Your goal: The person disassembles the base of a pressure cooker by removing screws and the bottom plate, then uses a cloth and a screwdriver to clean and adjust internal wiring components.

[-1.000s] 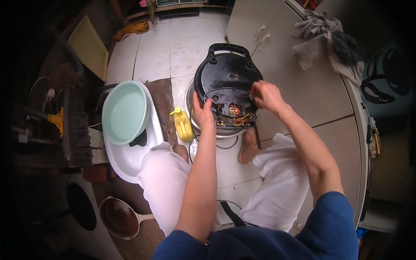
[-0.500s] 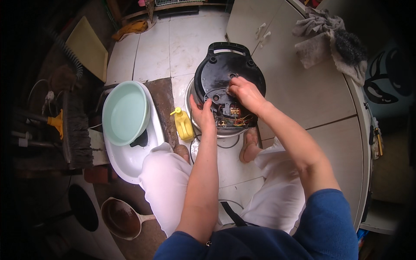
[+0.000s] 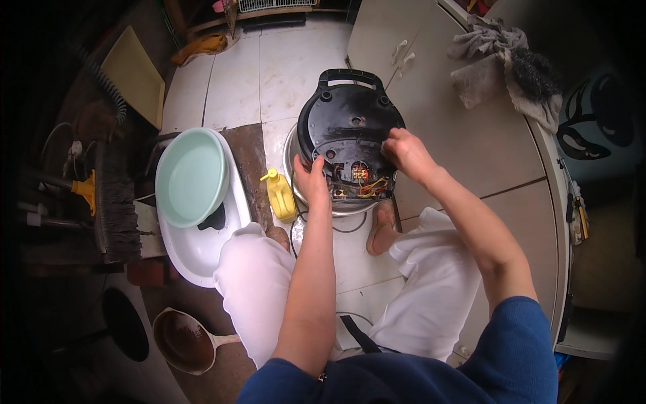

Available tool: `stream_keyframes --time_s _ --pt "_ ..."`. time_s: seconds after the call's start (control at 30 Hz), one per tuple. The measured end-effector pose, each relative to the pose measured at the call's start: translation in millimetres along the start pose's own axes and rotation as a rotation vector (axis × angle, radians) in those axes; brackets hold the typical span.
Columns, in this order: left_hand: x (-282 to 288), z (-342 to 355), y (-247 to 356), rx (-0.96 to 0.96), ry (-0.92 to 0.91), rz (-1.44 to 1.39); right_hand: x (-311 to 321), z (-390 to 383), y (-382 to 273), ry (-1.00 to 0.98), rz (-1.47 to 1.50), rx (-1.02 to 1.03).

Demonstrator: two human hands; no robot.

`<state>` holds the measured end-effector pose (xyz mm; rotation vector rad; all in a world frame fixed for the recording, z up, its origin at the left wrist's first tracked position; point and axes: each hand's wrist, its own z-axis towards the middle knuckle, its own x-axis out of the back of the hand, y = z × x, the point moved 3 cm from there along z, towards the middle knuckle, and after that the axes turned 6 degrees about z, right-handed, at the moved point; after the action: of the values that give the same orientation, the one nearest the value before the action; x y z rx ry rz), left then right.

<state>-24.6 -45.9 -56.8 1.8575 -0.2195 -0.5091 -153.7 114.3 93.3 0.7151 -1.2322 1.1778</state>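
Our black round appliance (image 3: 346, 114) rested on a silvery vessel (image 3: 291, 145), coloured wires (image 3: 380, 189) exposed at its near end. We braced its left side with the left hand (image 3: 313, 178), thumb and fingers apart. The right hand (image 3: 408, 151) had curled fingers at the right edge; we couldn't tell whether they gripped anything

Well back from the bare left hand (image 3: 312, 180) and right hand (image 3: 408, 153), a dark blue top (image 3: 410, 380) has loose short sleeves (image 3: 521, 343) ending near the elbows (image 3: 508, 275), and baggy, softly creased white trousers (image 3: 254, 289) show between that top and the grip.
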Motion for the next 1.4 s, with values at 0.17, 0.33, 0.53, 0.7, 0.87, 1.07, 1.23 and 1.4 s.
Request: stream_keyframes --time_s 0.17,0.33,0.53,0.7,0.87,1.07,1.23,1.4 --pt "-2 -1 -3 0.000 -0.057 -0.001 -8 35 -31 0.134 0.191 0.062" --pt "-3 -1 -8 -0.016 -0.024 -0.002 -37 41 -45 0.095 0.155 0.094" --pt "-4 -9 5 -0.022 0.020 -0.029 -22 9 -13 0.008 0.014 0.055" --pt "-1 -6 4 -0.040 -0.024 0.020 -16 10 -8 -0.077 -0.006 -0.034" --pt "-5 -12 -1 -0.069 -0.147 -0.016 -36 26 -25 0.247 0.144 -0.166" --pt "1 -14 1 -0.139 -0.137 0.063 -63 43 -55 0.343 0.105 -0.203" --pt "-2 -10 -1 -0.168 -0.123 0.070 -72 63 -75 0.366 0.178 -0.205" --pt "-4 -19 6 -0.144 -0.131 0.106 -75 62 -78 0.306 0.303 -0.062"
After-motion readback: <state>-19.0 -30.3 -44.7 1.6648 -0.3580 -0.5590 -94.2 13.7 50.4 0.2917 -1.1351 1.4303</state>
